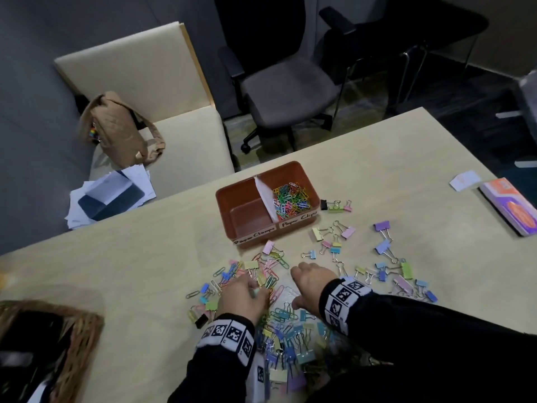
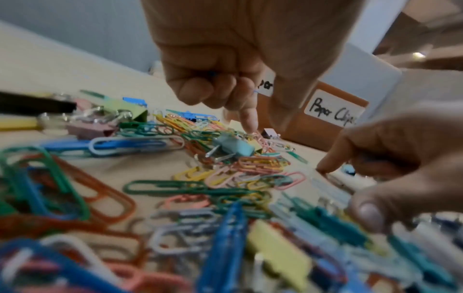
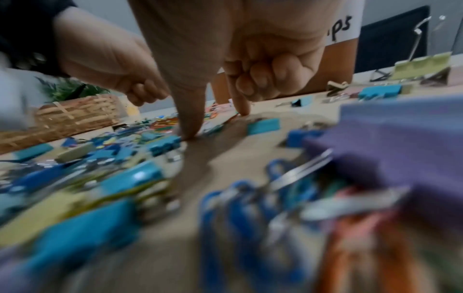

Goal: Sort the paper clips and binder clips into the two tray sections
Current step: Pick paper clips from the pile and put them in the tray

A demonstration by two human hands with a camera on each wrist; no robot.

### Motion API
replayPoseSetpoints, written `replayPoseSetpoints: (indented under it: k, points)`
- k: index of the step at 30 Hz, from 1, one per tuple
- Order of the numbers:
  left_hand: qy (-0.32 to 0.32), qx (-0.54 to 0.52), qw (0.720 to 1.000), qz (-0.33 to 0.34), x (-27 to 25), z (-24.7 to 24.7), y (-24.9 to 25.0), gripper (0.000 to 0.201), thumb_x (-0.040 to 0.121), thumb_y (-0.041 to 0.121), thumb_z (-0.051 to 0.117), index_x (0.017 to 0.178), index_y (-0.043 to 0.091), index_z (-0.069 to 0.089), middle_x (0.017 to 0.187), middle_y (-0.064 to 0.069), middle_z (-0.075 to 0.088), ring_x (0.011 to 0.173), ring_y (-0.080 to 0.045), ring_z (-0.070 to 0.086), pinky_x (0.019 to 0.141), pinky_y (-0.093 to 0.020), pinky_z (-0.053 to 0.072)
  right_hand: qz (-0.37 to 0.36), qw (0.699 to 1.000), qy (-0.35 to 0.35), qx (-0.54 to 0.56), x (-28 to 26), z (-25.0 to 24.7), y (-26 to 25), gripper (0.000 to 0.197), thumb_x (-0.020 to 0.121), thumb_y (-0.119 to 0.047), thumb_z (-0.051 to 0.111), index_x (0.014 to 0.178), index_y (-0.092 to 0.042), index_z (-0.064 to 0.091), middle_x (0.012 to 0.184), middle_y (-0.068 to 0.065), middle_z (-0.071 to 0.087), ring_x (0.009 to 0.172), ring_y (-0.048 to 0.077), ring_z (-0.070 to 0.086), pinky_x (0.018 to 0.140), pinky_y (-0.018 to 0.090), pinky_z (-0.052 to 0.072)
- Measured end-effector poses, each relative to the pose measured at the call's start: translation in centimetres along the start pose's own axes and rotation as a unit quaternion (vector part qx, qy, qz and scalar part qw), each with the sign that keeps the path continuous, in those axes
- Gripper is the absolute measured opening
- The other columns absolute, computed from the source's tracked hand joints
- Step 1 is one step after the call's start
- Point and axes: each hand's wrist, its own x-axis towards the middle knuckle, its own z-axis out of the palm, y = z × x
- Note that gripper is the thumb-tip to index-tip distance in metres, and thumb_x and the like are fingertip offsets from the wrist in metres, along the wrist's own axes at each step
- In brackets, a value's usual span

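Observation:
A brown tray [image 1: 223,196] stands at the table's middle. Its right section holds coloured paper clips [image 1: 290,197]; its left section, labelled for clamps, shows only its bare floor. In front of the tray lies a mixed pile of paper clips [image 2: 190,188] and pastel binder clips [image 1: 290,341]. My left hand [image 1: 252,289] is low over the pile. Its index finger [image 2: 250,123] touches the clips, and bits of blue wire show inside its other curled fingers. My right hand [image 3: 215,124] is just to its right, thumb and index finger spread with their tips on the table, the other fingers curled.
More binder clips [image 1: 383,248] are scattered right of the tray. A wicker basket [image 1: 84,338] sits at the near left, an orange-and-white box [image 1: 511,207] and a paper slip at the far right. Office chairs stand beyond the table's far edge.

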Motion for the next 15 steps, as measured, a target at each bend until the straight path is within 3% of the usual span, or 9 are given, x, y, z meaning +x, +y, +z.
replayPoseSetpoints:
  k: [3, 5, 8, 11, 15]
  points:
    - [-0.029, 0.078, 0.996, 0.027, -0.5, 0.3, 0.0, 0.035, 0.082, 0.046, 0.069, 0.108, 0.022, 0.065, 0.111, 0.003, 0.063, 0.099, -0.016, 0.06, 0.08, -0.025, 0.044, -0.043, 0.999, -0.004, -0.022, -0.6, 0.9, -0.7, 0.033, 0.095, -0.025, 0.055, 0.12, -0.005, 0.047, 0.122, 0.014, 0.051, 0.113, 0.03, 0.05, 0.093, 0.037, 0.042]
    - [-0.022, 0.101, 0.994, 0.045, -0.6, 0.5, 0.0, 0.033, 0.085, 0.047, 0.065, 0.108, 0.023, 0.066, 0.112, 0.003, 0.063, 0.099, -0.016, 0.06, 0.082, -0.027, 0.047, -0.061, 0.997, -0.013, -0.038, -1.0, 1.2, -1.1, 0.027, 0.095, -0.012, 0.053, 0.12, -0.003, 0.048, 0.121, 0.016, 0.051, 0.112, 0.032, 0.051, 0.091, 0.038, 0.043]
    - [-0.026, 0.138, 0.988, 0.07, -0.6, 0.5, 0.7, 0.023, 0.087, 0.042, 0.059, 0.096, 0.022, 0.069, 0.102, 0.001, 0.065, 0.09, -0.018, 0.061, 0.076, -0.028, 0.05, -0.063, 0.997, -0.025, -0.041, -1.2, 1.7, -1.2, 0.034, 0.087, 0.002, 0.054, 0.12, -0.002, 0.046, 0.12, 0.017, 0.049, 0.111, 0.033, 0.051, 0.091, 0.04, 0.045]
    - [-0.041, 0.143, 0.986, 0.081, -0.6, 0.4, 1.2, 0.021, 0.088, 0.037, 0.057, 0.089, 0.019, 0.066, 0.094, -0.001, 0.063, 0.085, -0.021, 0.06, 0.071, -0.028, 0.048, -0.049, 0.999, -0.013, -0.002, -1.7, 1.5, -1.1, 0.034, 0.086, 0.003, 0.052, 0.119, -0.004, 0.044, 0.119, 0.016, 0.046, 0.109, 0.032, 0.05, 0.087, 0.038, 0.044]
    - [-0.058, 0.07, 0.992, 0.087, -0.4, 0.5, 0.9, 0.016, 0.092, 0.031, 0.053, 0.086, 0.017, 0.058, 0.083, 0.002, 0.057, 0.075, -0.017, 0.054, 0.064, -0.027, 0.043, 0.036, 0.98, 0.023, 0.193, -2.2, 0.0, -0.1, 0.006, 0.097, -0.012, 0.041, 0.099, -0.017, 0.042, 0.105, 0.009, 0.058, 0.088, 0.024, 0.056, 0.075, 0.034, 0.046]
